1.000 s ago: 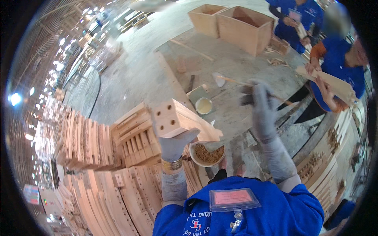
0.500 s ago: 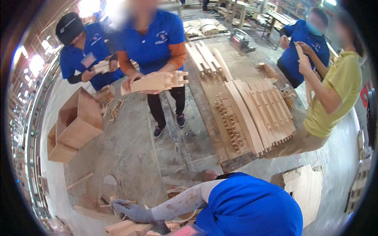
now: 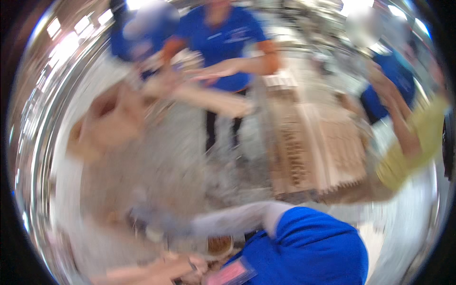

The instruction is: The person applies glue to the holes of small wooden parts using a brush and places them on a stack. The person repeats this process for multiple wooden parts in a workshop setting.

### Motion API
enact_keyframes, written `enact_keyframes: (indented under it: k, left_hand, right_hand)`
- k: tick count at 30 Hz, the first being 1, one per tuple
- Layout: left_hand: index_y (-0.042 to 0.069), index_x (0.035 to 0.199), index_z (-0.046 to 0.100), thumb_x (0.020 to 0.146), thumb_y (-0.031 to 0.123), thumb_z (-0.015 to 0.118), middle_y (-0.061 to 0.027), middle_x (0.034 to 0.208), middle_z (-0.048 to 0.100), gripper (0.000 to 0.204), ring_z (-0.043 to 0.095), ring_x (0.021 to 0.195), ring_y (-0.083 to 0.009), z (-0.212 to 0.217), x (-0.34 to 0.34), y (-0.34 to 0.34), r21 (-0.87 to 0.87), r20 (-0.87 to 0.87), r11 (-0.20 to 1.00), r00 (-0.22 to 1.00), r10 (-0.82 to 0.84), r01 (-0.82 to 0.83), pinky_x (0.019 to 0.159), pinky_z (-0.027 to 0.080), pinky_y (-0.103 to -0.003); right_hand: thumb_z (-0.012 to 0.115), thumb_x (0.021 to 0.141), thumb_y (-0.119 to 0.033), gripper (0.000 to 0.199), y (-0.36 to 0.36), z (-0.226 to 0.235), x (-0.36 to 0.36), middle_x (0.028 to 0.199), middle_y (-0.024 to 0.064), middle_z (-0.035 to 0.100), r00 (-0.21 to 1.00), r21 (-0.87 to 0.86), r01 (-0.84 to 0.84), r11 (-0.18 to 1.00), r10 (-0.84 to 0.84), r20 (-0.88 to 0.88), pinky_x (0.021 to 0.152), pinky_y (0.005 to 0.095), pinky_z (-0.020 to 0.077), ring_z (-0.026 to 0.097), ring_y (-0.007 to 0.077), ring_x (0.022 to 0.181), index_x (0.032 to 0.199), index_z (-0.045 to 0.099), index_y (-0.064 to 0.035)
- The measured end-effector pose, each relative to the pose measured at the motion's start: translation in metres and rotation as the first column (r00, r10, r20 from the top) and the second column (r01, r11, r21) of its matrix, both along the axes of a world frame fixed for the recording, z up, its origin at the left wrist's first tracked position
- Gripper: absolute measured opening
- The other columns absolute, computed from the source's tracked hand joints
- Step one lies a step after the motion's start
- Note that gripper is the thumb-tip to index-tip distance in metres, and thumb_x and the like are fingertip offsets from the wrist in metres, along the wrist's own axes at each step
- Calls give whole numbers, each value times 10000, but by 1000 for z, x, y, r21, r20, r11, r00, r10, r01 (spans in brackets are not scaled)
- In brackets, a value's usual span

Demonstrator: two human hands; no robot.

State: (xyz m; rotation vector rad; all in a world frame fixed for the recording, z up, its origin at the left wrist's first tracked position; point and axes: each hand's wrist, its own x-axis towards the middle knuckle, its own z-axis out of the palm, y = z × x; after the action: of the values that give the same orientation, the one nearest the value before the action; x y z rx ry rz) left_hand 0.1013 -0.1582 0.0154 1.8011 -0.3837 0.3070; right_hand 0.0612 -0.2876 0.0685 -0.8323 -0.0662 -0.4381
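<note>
My right hand [image 3: 159, 221], in a grey glove at the end of a pale, stained sleeve, reaches left across my front. Motion smears its fingers; a dark shape shows at their tips, and whether they grip a stick cannot be made out. Below it lies a pale wooden piece [image 3: 154, 270], also blurred, at the lower edge. Beside my forearm stands a round container [image 3: 220, 245] with brown contents. My left hand is mostly hidden near the wooden piece's right end, where a blurred patch [image 3: 195, 266] does not show its fingers.
Ahead, a person in blue [image 3: 223, 42] holds a long wooden piece [image 3: 213, 99]. Shaped wooden parts [image 3: 332, 142] cover a bench at right. A person in yellow [image 3: 411, 147] stands beyond it. Wooden boxes [image 3: 111, 118] stand at left, near another person in blue [image 3: 142, 33].
The whole view has shifted and blurred. My right hand has risen away from the wooden piece; half a second ago it held a thin stick. The person ahead has lifted one hand off their wooden piece.
</note>
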Motion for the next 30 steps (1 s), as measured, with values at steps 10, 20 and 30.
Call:
enact_keyframes:
  k: [10, 20, 30]
  left_hand:
    - [117, 1290, 431, 857, 425, 512, -93, 1232, 521, 537, 531, 1081, -273, -80, -49, 146, -645, -325, 654, 917, 234, -395, 884, 460, -460]
    - [131, 1260, 463, 874, 549, 386, -108, 1216, 540, 575, 563, 1050, -324, -94, -70, 129, -938, -345, 21, 930, -125, -345, 867, 477, -498]
    - [140, 1265, 475, 854, 560, 436, -89, 1205, 549, 589, 569, 1057, -301, -104, -61, 141, -824, -508, 183, 842, 180, -536, 879, 484, -486]
  right_hand:
    - [585, 881, -195, 193, -24, -82, 30, 739, 77, 624, 940, -764, -178, 621, -121, -317, 613, 264, 460, 592, 152, 671, 938, 648, -22]
    - [595, 850, -233, 177, 17, -136, 68, 797, 141, 647, 982, -957, -185, 222, 0, -190, 661, 360, 489, 634, 296, 760, 922, 660, -85]
    - [593, 881, -153, 164, 18, -140, 41, 864, 109, 665, 971, -843, -220, 491, 28, -237, 654, 313, 493, 636, 181, 748, 954, 628, -10]
